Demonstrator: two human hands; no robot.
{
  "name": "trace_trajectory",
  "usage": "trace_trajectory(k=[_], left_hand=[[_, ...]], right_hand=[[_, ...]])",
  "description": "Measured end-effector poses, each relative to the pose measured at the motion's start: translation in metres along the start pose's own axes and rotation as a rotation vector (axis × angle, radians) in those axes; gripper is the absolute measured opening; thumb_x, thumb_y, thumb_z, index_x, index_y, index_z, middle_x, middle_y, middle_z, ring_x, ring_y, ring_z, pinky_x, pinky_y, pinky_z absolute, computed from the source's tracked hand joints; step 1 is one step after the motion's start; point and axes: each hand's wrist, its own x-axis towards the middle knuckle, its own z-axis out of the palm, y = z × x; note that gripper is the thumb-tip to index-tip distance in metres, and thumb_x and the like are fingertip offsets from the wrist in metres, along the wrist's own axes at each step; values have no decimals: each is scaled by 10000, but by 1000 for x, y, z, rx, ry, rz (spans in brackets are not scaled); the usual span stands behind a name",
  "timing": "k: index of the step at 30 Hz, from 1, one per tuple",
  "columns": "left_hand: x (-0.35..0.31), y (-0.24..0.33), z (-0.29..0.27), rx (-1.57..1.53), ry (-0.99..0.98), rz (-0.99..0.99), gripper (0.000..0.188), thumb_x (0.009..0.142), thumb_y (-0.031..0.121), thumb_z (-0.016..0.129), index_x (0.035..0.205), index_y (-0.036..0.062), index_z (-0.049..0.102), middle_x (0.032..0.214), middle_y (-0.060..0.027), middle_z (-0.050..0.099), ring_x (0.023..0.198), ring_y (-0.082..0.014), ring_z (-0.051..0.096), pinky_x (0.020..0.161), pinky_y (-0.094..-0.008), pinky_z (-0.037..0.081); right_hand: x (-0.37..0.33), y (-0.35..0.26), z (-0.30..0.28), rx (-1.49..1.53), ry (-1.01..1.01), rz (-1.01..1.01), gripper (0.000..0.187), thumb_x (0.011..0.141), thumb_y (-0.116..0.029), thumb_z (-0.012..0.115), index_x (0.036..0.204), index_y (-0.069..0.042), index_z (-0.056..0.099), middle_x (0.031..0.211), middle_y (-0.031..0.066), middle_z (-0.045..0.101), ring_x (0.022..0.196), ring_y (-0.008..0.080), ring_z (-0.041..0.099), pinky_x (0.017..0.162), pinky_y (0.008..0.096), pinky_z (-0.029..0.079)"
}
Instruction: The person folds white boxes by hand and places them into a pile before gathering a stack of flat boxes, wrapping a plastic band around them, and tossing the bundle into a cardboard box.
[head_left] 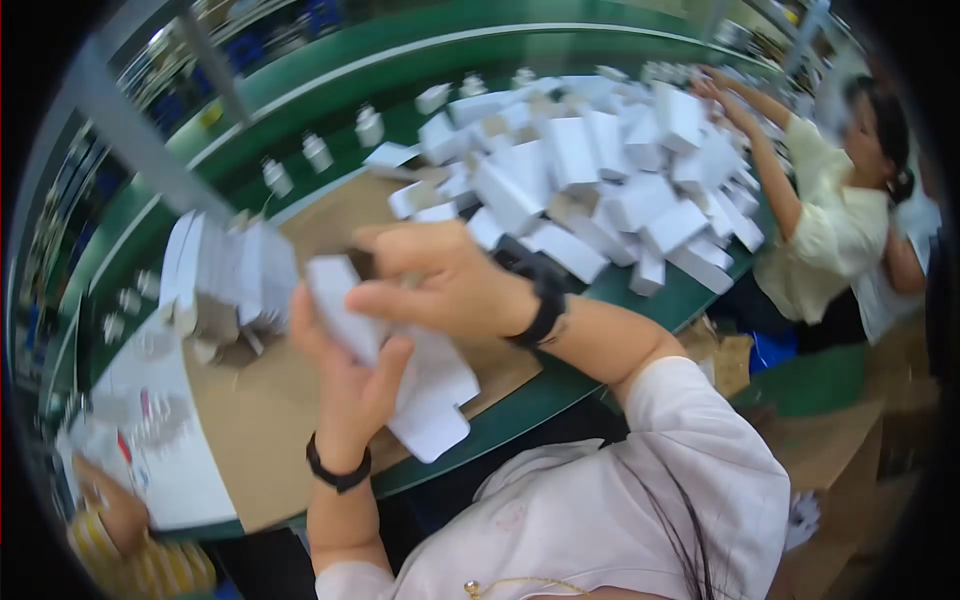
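Observation:
A small white box [338,300] stands tilted in front of me. My left hand [345,385] is wrapped round its lower part. My right hand [450,280] closes over its upper end, with the thumb against the side and the fingers curled at the top, somewhat blurred by motion. Below my hands lies a flat, unfolded white carton [435,395], partly hidden by my left hand. To the left of my hands, a row of flat white cartons [225,270] stands packed together on a brown cardboard sheet [230,430].
A large heap of white boxes [590,190] covers the table to the right. Small white bottles [317,152] stand along the green conveyor [400,85] behind. A co-worker [830,200] reaches into the heap at far right; another person's striped sleeve [150,560] shows at lower left.

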Motion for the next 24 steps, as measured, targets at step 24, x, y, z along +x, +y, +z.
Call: trace_trajectory(k=[24], left_hand=[[9, 14, -7, -420, 38, -9, 577, 875, 120, 553, 1285, 54, 152, 1106, -163, 504, 927, -170, 546, 805, -292, 436]], right_hand=[[-2, -18, 22, 547, -24, 256, 312, 860, -135, 606, 1124, -4, 504, 1002, 47, 560, 859, 98, 541, 758, 221, 441]])
